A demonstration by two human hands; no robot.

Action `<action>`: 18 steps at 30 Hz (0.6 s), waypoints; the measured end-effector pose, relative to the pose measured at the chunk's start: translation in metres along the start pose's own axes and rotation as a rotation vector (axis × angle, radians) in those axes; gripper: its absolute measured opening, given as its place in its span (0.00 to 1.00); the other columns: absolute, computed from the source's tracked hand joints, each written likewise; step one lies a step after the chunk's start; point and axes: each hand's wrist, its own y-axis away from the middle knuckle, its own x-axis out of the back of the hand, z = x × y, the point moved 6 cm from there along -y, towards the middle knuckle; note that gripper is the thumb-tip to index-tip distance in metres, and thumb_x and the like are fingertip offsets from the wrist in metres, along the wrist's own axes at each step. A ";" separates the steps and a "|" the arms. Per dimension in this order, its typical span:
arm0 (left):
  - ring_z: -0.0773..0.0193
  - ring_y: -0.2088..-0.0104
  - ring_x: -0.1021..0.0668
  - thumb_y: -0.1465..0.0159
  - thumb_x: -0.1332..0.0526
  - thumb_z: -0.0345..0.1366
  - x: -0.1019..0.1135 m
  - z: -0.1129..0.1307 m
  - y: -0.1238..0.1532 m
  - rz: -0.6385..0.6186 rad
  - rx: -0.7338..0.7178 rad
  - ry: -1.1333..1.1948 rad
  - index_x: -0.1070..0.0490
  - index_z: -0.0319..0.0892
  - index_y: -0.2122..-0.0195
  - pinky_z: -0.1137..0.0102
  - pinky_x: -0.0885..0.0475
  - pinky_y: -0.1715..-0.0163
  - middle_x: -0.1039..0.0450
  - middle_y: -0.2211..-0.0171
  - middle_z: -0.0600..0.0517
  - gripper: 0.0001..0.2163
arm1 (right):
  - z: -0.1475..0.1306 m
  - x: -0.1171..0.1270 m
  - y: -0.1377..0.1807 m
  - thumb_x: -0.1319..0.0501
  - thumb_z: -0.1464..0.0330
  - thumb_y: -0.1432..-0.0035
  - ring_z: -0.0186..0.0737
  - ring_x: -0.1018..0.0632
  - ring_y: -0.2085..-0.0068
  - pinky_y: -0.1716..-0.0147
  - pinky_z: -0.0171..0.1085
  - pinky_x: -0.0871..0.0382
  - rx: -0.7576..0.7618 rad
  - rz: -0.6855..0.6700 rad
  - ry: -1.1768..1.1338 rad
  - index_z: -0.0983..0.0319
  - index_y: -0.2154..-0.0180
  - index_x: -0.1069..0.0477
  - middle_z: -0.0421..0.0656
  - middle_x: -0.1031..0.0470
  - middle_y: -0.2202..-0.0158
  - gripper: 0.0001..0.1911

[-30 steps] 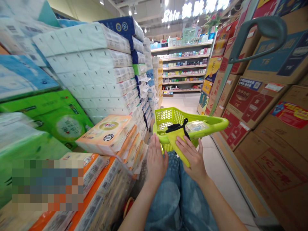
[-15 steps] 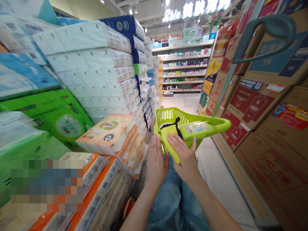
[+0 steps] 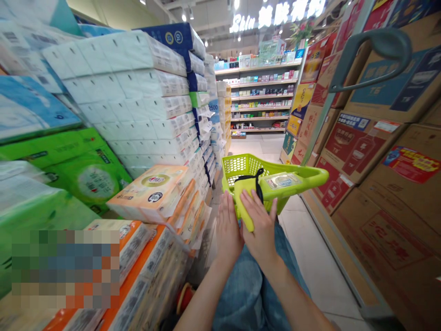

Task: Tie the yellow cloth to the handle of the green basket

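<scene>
A lime-green shopping basket (image 3: 237, 164) with a long rim stands in front of my knees. Over its near edge lies a soft yellow item (image 3: 246, 204) with a black strap (image 3: 259, 184); it may be a pouch, but I cannot tell. My right hand (image 3: 260, 225) rests on this item, fingers stretched over it and thumb apart. Beside it my left hand (image 3: 227, 227) is laid flat against the basket's near left corner, fingers straight and close together. The two hands nearly touch at the thumb side. A clear label (image 3: 282, 180) sits on the basket's rim.
Stacked white tissue packs (image 3: 113, 87) rise on the left, with an orange tissue pack (image 3: 156, 181) nearer me. Cardboard cartons (image 3: 386, 230) line the right side. A grey pull handle (image 3: 374, 82) stands up from the basket. Shelves (image 3: 262, 96) cross the far end of the tiled aisle.
My right hand has shifted left, closer to my left hand. The yellow item has turned slightly and its black strap leans further right. My knees have moved a little to the right.
</scene>
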 end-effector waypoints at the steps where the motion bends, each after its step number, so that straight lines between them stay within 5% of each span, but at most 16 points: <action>1: 0.53 0.30 0.45 0.31 0.51 0.29 0.000 0.000 0.000 0.006 -0.004 -0.012 0.64 0.38 0.28 0.51 0.38 0.36 0.49 0.30 0.36 0.32 | -0.006 -0.003 -0.001 0.49 0.77 0.44 0.45 0.36 0.33 0.32 0.57 0.76 0.032 -0.032 -0.024 0.55 0.36 0.39 0.43 0.32 0.37 0.34; 6: 0.51 0.30 0.46 0.31 0.49 0.32 0.000 0.000 -0.001 0.002 -0.007 0.012 0.66 0.36 0.28 0.51 0.39 0.36 0.50 0.30 0.35 0.34 | 0.018 0.019 -0.001 0.49 0.77 0.44 0.45 0.34 0.34 0.34 0.60 0.81 0.136 -0.069 -0.015 0.53 0.38 0.38 0.41 0.29 0.38 0.33; 11: 0.51 0.30 0.46 0.31 0.49 0.32 0.002 0.005 0.000 0.006 0.012 0.007 0.67 0.37 0.28 0.50 0.40 0.35 0.51 0.30 0.35 0.34 | 0.068 0.052 0.003 0.48 0.77 0.44 0.49 0.34 0.34 0.34 0.64 0.73 -0.016 0.104 0.079 0.54 0.39 0.36 0.44 0.28 0.39 0.32; 18: 0.51 0.30 0.45 0.31 0.51 0.29 -0.003 0.004 0.001 0.004 0.013 0.007 0.67 0.37 0.28 0.51 0.37 0.37 0.50 0.30 0.35 0.33 | 0.004 0.004 0.011 0.49 0.78 0.45 0.45 0.36 0.33 0.32 0.58 0.73 0.038 0.043 0.081 0.57 0.35 0.43 0.46 0.33 0.36 0.36</action>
